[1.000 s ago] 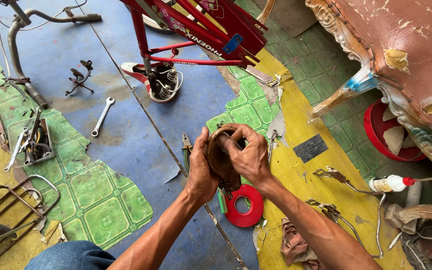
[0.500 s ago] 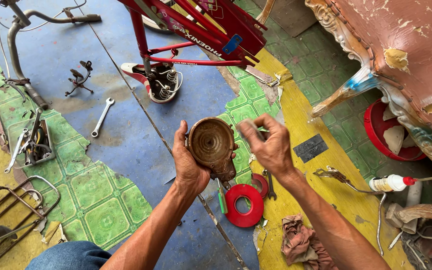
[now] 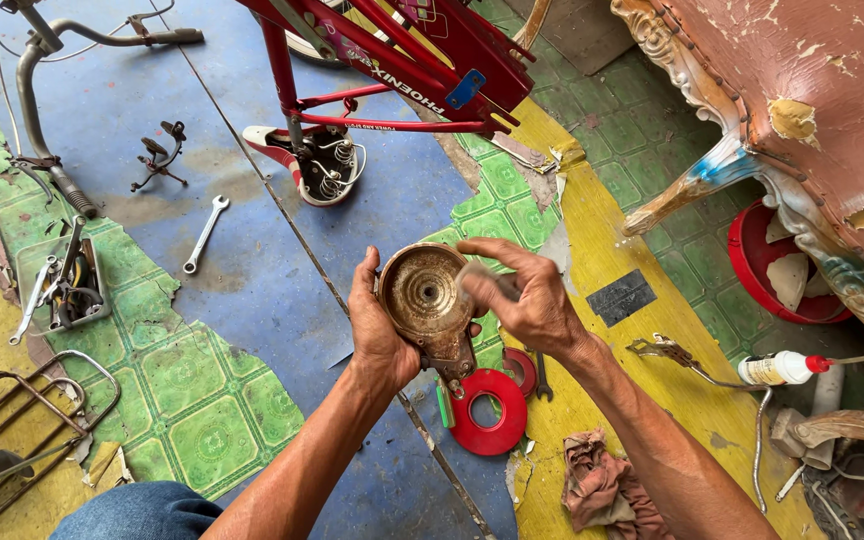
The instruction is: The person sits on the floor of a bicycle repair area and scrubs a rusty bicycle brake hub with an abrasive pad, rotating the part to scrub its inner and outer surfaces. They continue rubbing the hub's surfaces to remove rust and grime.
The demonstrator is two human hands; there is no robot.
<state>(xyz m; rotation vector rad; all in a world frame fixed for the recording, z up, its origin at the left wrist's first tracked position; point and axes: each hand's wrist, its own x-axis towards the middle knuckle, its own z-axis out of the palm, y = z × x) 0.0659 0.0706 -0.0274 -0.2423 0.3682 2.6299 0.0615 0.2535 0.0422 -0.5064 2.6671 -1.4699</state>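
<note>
While the left hand (image 3: 377,335) grips the rusty round hub drum (image 3: 424,296) from its left side, open face up, the right hand (image 3: 522,295) pinches something small just right of it, above the red disc (image 3: 487,410).

Left hand (image 3: 377,335) holds rusty round drum part (image 3: 425,297); right hand (image 3: 522,295) fingertips at its rim.

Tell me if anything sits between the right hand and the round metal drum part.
Nothing visible does. The left hand grips the rusty round metal drum part from its left side; the right hand is at its right rim, open face unobstructed.
</note>
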